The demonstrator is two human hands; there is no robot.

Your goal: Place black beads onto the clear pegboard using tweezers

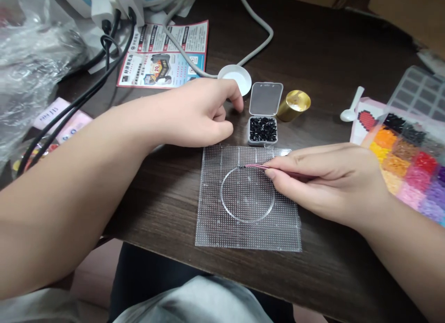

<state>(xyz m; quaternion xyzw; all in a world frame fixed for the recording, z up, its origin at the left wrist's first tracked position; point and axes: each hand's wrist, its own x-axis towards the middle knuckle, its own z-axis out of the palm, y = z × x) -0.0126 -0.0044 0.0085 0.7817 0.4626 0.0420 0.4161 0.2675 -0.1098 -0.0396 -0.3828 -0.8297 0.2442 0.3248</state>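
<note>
My right hand (pixel 323 184) pinches slim pink-and-dark tweezers (pixel 256 166) between thumb and fingers. Their tips meet the upper rim of a pale ring (pixel 221 193) on a clear pegboard (pixel 215 235); dark specks show there, too small to name. Left of a small clear box full of black beads (pixel 263 129), my left hand (pixel 198 112) hovers over the table with nothing in it. Its index finger and thumb are apart, the other fingers curled. The box's lid (pixel 266 99) stands raised, and a gold cylinder (pixel 294 105) sits beside it.
A tray of coloured beads (pixel 410 167) lies at the right, near a white scoop (pixel 352 105). Behind my left hand are a white round disc (pixel 234 77) on a grey cable and a printed leaflet (pixel 163 56). Black cables (pixel 79 96) and plastic wrap (pixel 34 49) crowd the left.
</note>
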